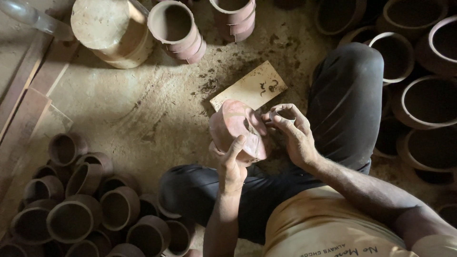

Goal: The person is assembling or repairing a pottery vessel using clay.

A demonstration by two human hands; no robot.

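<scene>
Above a dusty workshop floor, I see the reddish clay pot (238, 131) held base-up over the lap, the left hand (232, 164) clamped on its rim from six o'clock, thumb up the wall. The right hand (295, 135), at three o'clock, pinches a loop trimming tool (277, 115) against the base, fingers curled tight. I judge a slip could gouge the clay, or drop the pot onto the tile (250, 85) at twelve o'clock.
</scene>
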